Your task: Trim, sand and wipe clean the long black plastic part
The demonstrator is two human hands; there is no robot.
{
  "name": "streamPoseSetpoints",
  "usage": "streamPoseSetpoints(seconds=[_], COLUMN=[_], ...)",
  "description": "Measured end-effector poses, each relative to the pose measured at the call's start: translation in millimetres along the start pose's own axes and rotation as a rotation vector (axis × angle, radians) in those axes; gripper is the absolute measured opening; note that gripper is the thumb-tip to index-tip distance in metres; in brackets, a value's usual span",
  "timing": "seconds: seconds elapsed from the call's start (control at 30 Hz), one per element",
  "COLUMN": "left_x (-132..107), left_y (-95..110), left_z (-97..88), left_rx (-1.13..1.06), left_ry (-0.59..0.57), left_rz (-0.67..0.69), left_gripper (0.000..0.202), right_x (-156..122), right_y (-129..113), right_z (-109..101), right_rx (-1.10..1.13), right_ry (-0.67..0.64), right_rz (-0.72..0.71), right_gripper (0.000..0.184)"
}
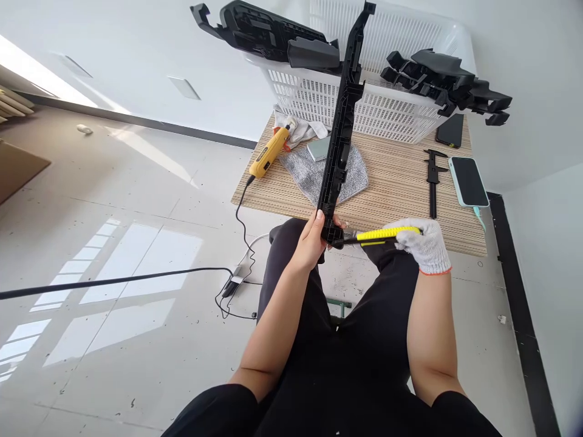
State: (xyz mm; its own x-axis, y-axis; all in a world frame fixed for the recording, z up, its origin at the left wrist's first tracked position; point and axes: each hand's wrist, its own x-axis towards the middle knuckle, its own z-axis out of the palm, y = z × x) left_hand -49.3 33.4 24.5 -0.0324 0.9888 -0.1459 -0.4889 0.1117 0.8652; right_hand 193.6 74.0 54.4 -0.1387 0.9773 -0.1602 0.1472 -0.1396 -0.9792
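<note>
My bare left hand (311,241) grips the lower end of a long black plastic trim part (339,145), which stands up at a slight tilt with its ribbed side showing. My right hand (426,244), in a white knit glove with an orange cuff, is closed around a yellow-and-black utility knife (381,235). The knife points left, and its front end meets the lower end of the plastic part. Whether the blade touches or cuts the plastic is too small to tell.
Beyond my knees stands a striped wooden table (401,182). On it are a yellow corded power tool (271,153), a grey cloth (355,173), a black caliper (432,176) and a phone (470,182). A white basket (314,91) holds more black parts (449,82). Cables (182,273) cross the floor at left.
</note>
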Motion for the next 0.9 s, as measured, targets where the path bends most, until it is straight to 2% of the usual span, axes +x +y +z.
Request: streamPoseSetpoints(seconds=[0.07,0.1,0.2,0.3,0.4,0.5,0.53,0.63,0.73,0.77,0.87,0.9], left_x=[-0.1,-0.1,0.2,-0.1,-1.0,-1.5,-1.5,-1.7,-2.0,-2.1,-2.0,-1.9], left_y=[-0.3,-0.6,-1.3,-1.3,-0.9,-1.3,-1.6,-2.5,-2.4,-2.1,-0.4,0.2], left_z=[-0.4,-0.8,-2.4,-3.5,-3.8,-4.0,-4.2,-4.9,-5.5,-5.6,-5.4,-5.3], left_rx=[-0.016,-0.027,-0.039,-0.028,-0.048,-0.058,-0.054,-0.036,-0.029,-0.029,-0.035,-0.037], left_ry=[0.002,-0.001,-0.017,-0.030,-0.046,-0.052,-0.051,-0.054,-0.070,-0.072,-0.070,-0.067], left_rz=[-0.004,-0.002,0.005,-0.010,0.000,-0.014,-0.022,-0.028,-0.026,-0.027,-0.038,-0.048], left_gripper=[0.061,0.060,0.059,0.058,0.055,0.054,0.054,0.053,0.049,0.048,0.047,0.047], right_x=[-0.4,-0.7,-0.7,0.4,1.0,0.8,0.7,1.0,1.5,1.4,0.7,0.3], right_y=[-2.0,-3.1,-6.0,-7.0,-7.0,-7.5,-7.8,-8.1,-6.3,-5.5,-2.9,-2.2], right_z=[0.8,1.0,1.2,1.2,1.8,2.8,3.1,3.6,3.2,2.8,1.6,1.5], right_rx=[0.027,0.028,-0.002,0.055,0.026,0.060,0.064,0.011,0.058,0.066,0.038,0.047], right_ry=[0.093,0.087,-0.036,0.051,-0.040,0.086,0.085,-0.043,0.113,0.111,-0.005,0.028], right_rz=[-0.019,-0.009,0.063,0.041,0.076,0.056,0.056,0.102,0.057,0.046,0.033,0.019], right_gripper=[0.018,0.017,0.013,0.012,0.014,0.014,0.015,0.017,0.018,0.018,0.016,0.015])
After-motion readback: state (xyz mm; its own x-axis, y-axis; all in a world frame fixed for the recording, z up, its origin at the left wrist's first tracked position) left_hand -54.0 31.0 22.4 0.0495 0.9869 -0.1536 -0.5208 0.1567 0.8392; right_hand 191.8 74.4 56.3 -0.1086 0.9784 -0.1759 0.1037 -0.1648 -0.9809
